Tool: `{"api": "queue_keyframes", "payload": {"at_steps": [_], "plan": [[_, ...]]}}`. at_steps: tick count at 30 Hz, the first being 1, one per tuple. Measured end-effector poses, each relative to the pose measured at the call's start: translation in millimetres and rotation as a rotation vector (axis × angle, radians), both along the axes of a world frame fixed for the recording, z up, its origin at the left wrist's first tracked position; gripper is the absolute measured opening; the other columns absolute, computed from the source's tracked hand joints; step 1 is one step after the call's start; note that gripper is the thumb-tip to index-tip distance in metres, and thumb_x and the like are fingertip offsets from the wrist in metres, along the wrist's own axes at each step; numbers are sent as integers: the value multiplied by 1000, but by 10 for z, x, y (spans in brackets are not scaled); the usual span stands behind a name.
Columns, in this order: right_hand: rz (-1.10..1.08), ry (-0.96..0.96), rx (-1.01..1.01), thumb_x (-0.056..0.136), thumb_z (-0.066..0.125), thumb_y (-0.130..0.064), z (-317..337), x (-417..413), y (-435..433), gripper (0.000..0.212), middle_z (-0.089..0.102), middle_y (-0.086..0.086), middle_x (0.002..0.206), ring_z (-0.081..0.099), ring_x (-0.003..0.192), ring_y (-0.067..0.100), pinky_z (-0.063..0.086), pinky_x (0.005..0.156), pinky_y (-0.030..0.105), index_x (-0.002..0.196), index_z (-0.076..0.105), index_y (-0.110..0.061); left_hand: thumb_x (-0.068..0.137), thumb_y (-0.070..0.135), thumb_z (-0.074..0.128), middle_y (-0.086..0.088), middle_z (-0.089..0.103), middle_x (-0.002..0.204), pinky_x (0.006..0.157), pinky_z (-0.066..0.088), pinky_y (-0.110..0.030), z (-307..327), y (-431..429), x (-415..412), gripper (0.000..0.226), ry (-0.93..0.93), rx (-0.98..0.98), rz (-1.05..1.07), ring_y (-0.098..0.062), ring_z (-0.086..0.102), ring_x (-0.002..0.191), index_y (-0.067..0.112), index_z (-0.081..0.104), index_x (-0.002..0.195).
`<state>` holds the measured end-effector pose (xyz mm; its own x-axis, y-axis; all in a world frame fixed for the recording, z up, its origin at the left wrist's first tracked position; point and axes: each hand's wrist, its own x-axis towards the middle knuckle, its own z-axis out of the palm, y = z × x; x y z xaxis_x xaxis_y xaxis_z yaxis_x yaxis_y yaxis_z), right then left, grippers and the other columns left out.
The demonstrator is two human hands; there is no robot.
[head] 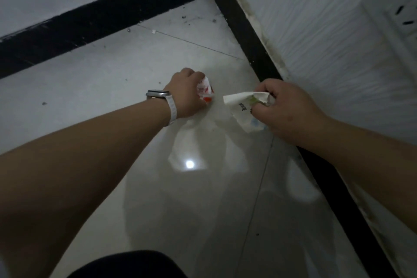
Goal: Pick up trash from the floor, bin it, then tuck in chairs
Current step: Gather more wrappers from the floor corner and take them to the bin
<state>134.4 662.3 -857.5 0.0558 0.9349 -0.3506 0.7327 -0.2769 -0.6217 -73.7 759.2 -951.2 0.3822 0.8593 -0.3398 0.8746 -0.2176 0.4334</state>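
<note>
Dark-clad knee (126, 264) at bottom edge. Left hand (185, 95), fingers curled round crumpled red-white wrapper (205, 90), sits at or just above floor (90, 101); can't tell which. Right hand (286, 108), just beside it, pinches white paper scrap (243, 108), long axis pointing toward the left hand; no bin in view.

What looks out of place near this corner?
Beyond the crumpled red-and-white wrapper in the left hand and white paper in the right hand, dark specks and a small white scrap litter the floor near the black baseboard.
</note>
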Motion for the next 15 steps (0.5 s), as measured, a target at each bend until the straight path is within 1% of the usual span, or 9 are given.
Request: {"api": "queue_keyframes", "payload": {"at_steps": [2, 3, 5, 6, 8, 10, 12, 14, 15], "plan": [[-1, 10, 3, 84, 63, -22, -6, 44, -14, 4, 61, -1, 77, 58, 69, 18, 48, 59, 35, 85, 59, -20, 73, 36, 79, -16, 46, 139, 103, 42, -42, -42, 0, -27, 78, 19, -27, -32, -37, 46, 124, 15, 46, 140], [1, 13, 6, 84, 63, -23, -9, 50, -19, 5, 61, -2, 77, 58, 70, 18, 48, 60, 35, 84, 59, -20, 72, 39, 80, -16, 45, 140, 105, 40, -42, -53, -2, -47, 83, 19, -34, -42, -37, 45, 126, 15, 43, 143], [14, 21, 1, 84, 62, -24, -4, 29, -29, 6, 59, -4, 74, 56, 67, 16, 44, 58, 32, 81, 57, -21, 72, 44, 80, -16, 47, 139, 105, 40, -40, -60, -13, -77, 88, 26, -51, -46, -36, 46, 125, 15, 40, 144], [24, 30, 1, 84, 62, -23, 5, 14, -31, 6, 59, -3, 74, 55, 66, 15, 43, 58, 31, 82, 57, -20, 72, 47, 80, -16, 51, 136, 102, 42, -40, -57, -20, -85, 88, 28, -52, -41, -36, 49, 121, 16, 41, 144], [37, 35, 16, 83, 62, -22, 25, -1, -28, 4, 59, -2, 74, 55, 67, 14, 42, 58, 31, 83, 59, -20, 76, 44, 79, -15, 58, 127, 95, 46, -37, -41, -32, -82, 77, 19, -51, -23, -34, 56, 114, 15, 46, 139], [38, 41, 36, 83, 62, -22, 49, -2, -27, 4, 59, -2, 72, 55, 66, 14, 42, 58, 31, 82, 58, -19, 81, 37, 75, -14, 64, 118, 87, 49, -34, -28, -49, -76, 55, 3, -54, -13, -32, 61, 104, 13, 56, 127], [38, 46, 43, 82, 62, -22, 69, 6, -34, 5, 59, -1, 71, 55, 65, 15, 43, 58, 32, 82, 59, -19, 84, 30, 71, -13, 68, 110, 77, 45, -29, -14, -78, -72, 37, 9, -47, 0, -31, 62, 97, 12, 63, 116], [43, 45, 38, 83, 62, -22, 79, 16, -53, 4, 59, -1, 71, 55, 65, 16, 43, 58, 33, 82, 58, -20, 85, 25, 69, -14, 69, 105, 72, 41, -26, -6, -121, -80, 27, 24, -40, 10, -32, 62, 93, 10, 66, 108], [45, 46, 32, 83, 62, -22, 83, 19, -69, 5, 58, -2, 71, 54, 64, 15, 42, 57, 33, 81, 57, -21, 85, 23, 68, -15, 69, 101, 71, 41, -27, -5, -139, -91, 23, 29, -41, 8, -32, 62, 90, 9, 68, 104]]}}
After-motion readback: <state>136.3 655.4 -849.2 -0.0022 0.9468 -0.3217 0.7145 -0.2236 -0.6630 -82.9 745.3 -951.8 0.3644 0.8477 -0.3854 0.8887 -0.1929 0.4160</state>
